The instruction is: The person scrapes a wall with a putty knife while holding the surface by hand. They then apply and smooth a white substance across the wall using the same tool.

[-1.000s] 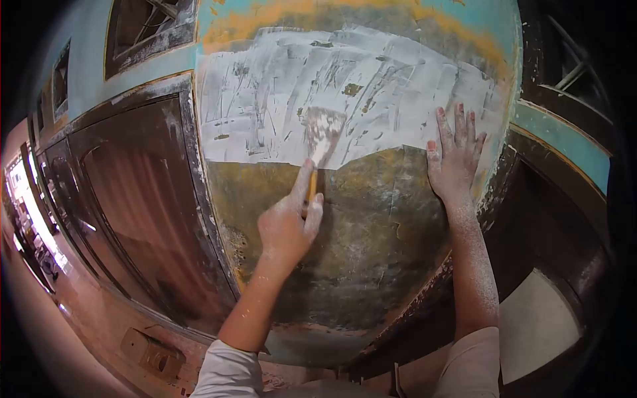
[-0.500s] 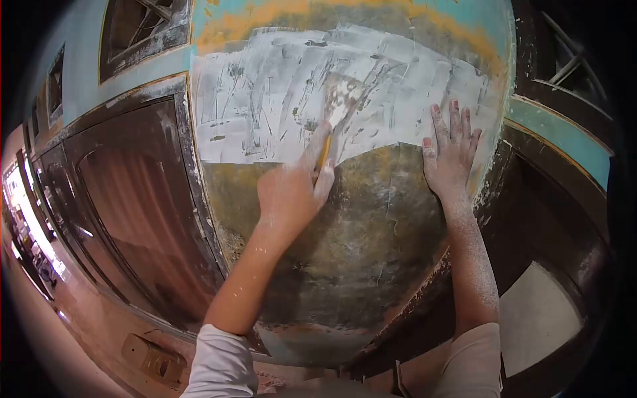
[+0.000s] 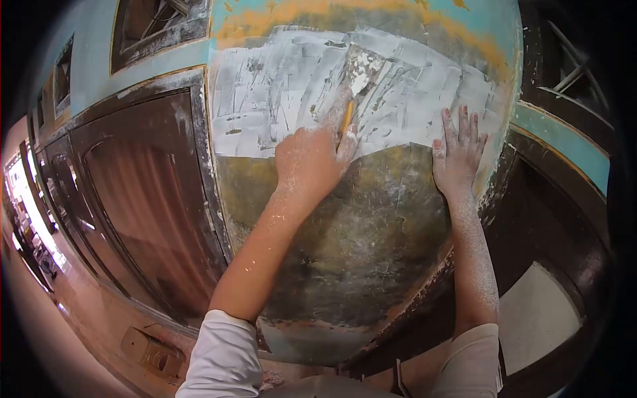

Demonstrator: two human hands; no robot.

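Observation:
My left hand (image 3: pixel 310 156) is closed around the yellow handle of a putty knife (image 3: pixel 363 71), its index finger stretched along the tool. The blade, smeared with white, lies against a band of white putty (image 3: pixel 282 83) on the wall. Further right, my right hand (image 3: pixel 458 156) rests flat with spread fingers across the lower edge of that band, holding nothing. White dust coats both hands and the right forearm. Below the putty, the bare wall (image 3: pixel 338 239) is stained brown and grey.
A dark framed door with a reddish curtain (image 3: pixel 149 205) stands left of the wall. On the floor at lower left lies a brownish plastic object (image 3: pixel 152 353). To the right are a dark doorway frame (image 3: pixel 531 186) and a pale panel (image 3: pixel 541 318).
My left hand and the putty knife have moved up and to the right over the putty. The view has shifted slightly; my right hand stays spread on the wall.

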